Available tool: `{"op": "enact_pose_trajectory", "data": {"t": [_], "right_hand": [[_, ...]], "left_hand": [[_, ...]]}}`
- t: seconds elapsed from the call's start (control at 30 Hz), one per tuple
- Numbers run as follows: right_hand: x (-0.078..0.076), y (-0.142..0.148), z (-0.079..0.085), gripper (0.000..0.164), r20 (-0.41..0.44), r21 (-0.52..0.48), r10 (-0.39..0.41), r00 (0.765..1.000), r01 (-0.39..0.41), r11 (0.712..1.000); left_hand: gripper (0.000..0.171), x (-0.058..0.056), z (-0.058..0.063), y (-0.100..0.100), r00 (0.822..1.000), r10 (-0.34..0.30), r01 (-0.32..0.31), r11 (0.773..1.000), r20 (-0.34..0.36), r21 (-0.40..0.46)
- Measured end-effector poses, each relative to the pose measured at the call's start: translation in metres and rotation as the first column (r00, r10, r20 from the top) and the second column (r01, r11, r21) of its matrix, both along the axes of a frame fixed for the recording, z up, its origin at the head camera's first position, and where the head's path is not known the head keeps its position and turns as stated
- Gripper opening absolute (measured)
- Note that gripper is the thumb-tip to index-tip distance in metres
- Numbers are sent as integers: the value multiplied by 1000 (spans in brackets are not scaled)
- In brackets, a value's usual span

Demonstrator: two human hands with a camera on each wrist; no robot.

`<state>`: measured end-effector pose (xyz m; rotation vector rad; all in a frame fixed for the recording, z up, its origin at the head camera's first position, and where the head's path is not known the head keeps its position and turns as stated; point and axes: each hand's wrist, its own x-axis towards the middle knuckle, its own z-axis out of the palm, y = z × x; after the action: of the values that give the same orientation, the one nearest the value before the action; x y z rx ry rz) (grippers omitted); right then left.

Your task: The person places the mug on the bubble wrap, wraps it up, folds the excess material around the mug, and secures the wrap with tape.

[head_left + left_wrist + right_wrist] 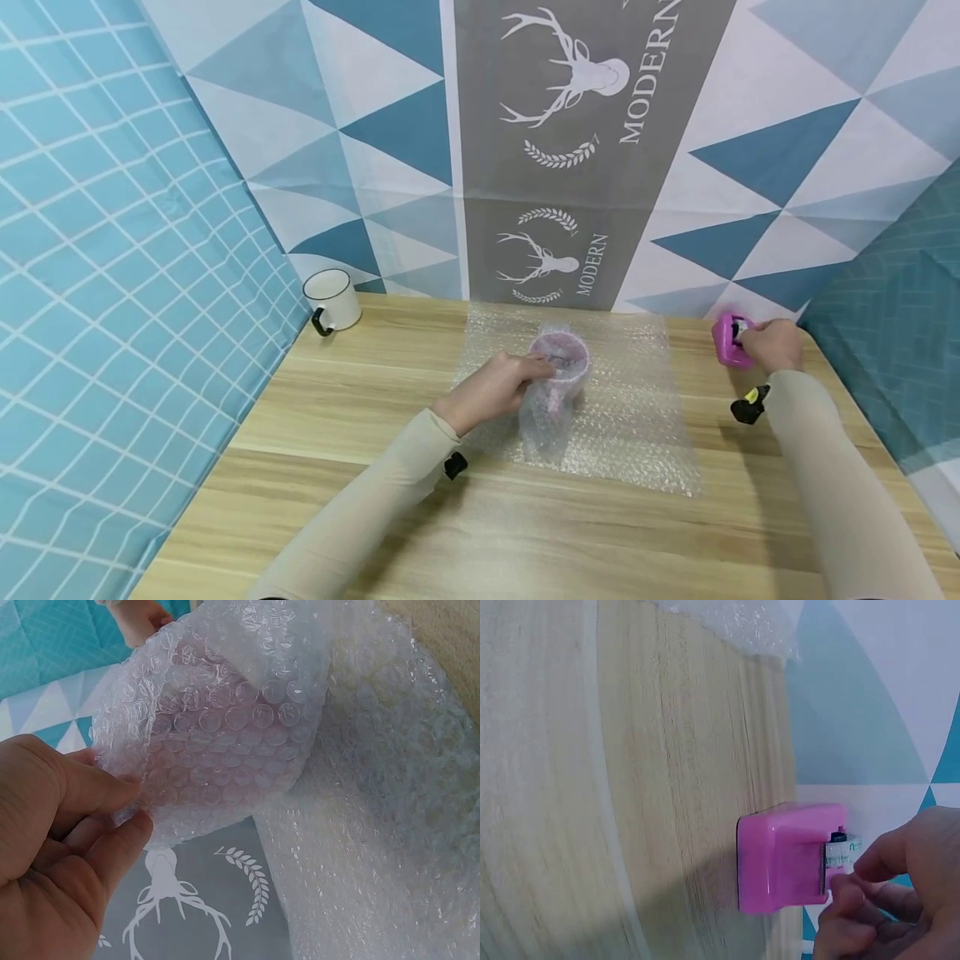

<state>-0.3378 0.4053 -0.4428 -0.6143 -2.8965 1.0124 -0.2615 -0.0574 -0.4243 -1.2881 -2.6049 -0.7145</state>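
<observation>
A pink cup point(581, 367) stands at the middle of a bubble wrap sheet point(637, 417), with part of the wrap folded round it. My left hand point(495, 387) pinches the edge of that bubble wrap point(225, 742) at the cup's left side; the cup shows only as a pink blur through the bubbles in the left wrist view. At the far right, my right hand point(776, 346) is at a pink tape dispenser point(724, 340). Thumb and fingers of the right hand point(900, 892) pinch the tape point(842, 853) at the dispenser's cutting edge.
A white enamel mug point(333, 300) with a black rim and handle stands at the back left of the wooden table point(315, 417). Patterned cloth walls point(405, 133) close off the back and both sides.
</observation>
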Motion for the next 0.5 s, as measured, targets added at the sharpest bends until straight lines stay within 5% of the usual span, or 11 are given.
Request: {"op": "enact_pose_trajectory", "data": {"t": [0.27, 0.5], "right_hand": [[-2, 8, -5, 61, 113, 41, -24, 993, 19, 999], [0, 9, -5, 61, 117, -9, -13, 993, 14, 1000]], "left_hand": [[36, -1, 0, 0, 1000, -6, 6, 1000, 4, 4], [38, -1, -1, 0, 1000, -2, 2, 1000, 13, 2]]}}
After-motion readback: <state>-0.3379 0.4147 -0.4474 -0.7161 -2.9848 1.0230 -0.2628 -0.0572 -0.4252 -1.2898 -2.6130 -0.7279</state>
